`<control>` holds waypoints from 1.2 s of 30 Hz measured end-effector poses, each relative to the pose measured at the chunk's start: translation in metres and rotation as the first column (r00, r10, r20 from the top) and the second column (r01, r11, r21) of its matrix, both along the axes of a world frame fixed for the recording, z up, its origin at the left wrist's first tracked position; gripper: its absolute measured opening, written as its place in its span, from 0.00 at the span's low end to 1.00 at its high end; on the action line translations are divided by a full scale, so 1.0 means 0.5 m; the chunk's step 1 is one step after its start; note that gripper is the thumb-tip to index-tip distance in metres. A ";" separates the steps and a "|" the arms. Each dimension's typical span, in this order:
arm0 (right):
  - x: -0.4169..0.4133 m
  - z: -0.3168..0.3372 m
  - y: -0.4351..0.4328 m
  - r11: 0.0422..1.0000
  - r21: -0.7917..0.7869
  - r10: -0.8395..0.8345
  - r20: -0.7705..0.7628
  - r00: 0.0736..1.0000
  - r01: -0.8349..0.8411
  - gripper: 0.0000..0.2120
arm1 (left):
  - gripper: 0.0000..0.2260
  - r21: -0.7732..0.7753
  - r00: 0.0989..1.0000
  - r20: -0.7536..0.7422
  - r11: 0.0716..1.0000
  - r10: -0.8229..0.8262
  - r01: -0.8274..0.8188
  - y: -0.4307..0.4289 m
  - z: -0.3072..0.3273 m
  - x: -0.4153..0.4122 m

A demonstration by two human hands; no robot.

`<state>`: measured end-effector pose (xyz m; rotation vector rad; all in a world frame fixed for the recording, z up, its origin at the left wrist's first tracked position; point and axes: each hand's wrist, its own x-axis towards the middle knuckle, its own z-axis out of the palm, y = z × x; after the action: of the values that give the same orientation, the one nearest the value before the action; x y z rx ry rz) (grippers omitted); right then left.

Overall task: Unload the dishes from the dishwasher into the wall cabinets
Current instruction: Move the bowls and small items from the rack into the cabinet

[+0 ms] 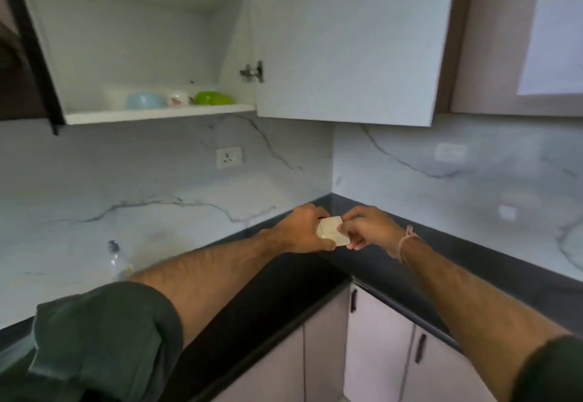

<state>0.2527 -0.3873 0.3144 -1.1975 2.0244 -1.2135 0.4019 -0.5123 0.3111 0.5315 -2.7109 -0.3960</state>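
We've got the wall cabinet [142, 38] open up top, its door standing wide, and the dark desk [284, 291] wrapping the corner below. Over the desk's back corner our left grip [301, 231] and right grip [369, 232] meet. Both sets of fingers are curled onto a small cream dish [331, 232], pinched right between them. On the cabinet's bottom shelf, by its right end, sit a blue bowl [145, 100], a green bowl [211, 98] and a little white cup [179, 99].

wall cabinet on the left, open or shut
Open. The door of the wall cabinet is swung out on its hinge, and a blue bowl and green bowl show on its shelf.
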 end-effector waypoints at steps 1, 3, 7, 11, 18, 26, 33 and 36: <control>0.012 0.028 -0.039 0.999 -0.020 0.027 -0.010 1.000 -0.027 0.10 | 0.26 -0.026 0.999 -0.008 0.999 0.033 -0.033 -0.031 0.029 0.017; 0.034 0.084 -0.117 0.995 -0.056 0.083 -0.040 0.996 -0.085 0.09 | 0.26 -0.056 0.994 -0.030 0.993 0.101 -0.102 -0.090 0.089 0.048; 0.065 0.199 -0.269 0.972 -0.117 0.193 -0.088 0.977 -0.202 0.09 | 0.25 -0.080 0.971 -0.076 0.970 0.225 -0.231 -0.207 0.205 0.098; 0.087 0.314 -0.421 0.946 -0.147 0.271 -0.123 0.955 -0.287 0.10 | 0.25 -0.102 0.931 -0.137 0.929 0.340 -0.354 -0.321 0.314 0.135; 0.120 0.444 -0.682 0.898 -0.246 0.335 -0.158 0.929 -0.366 0.11 | 0.27 -0.134 0.833 -0.239 0.833 0.499 -0.537 -0.509 0.448 0.178; 0.161 0.465 -0.925 0.905 -0.267 0.279 -0.218 0.935 -0.332 0.08 | 0.27 0.001 0.749 -0.202 0.765 0.631 -0.645 -0.743 0.476 0.199; 0.165 0.455 -1.078 0.934 -0.211 0.184 -0.405 0.896 -0.288 0.12 | 0.26 0.026 0.745 -0.163 0.757 0.647 -0.653 -0.915 0.475 0.201; 0.156 0.457 -1.107 0.935 -0.201 0.175 -0.453 0.874 -0.291 0.12 | 0.26 -0.048 0.763 -0.124 0.764 0.635 -0.644 -0.949 0.485 0.185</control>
<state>0.3305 -0.9407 0.5432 -1.9297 1.9661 -1.2005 0.4944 -0.9866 0.5536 1.3149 -2.2409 -0.1055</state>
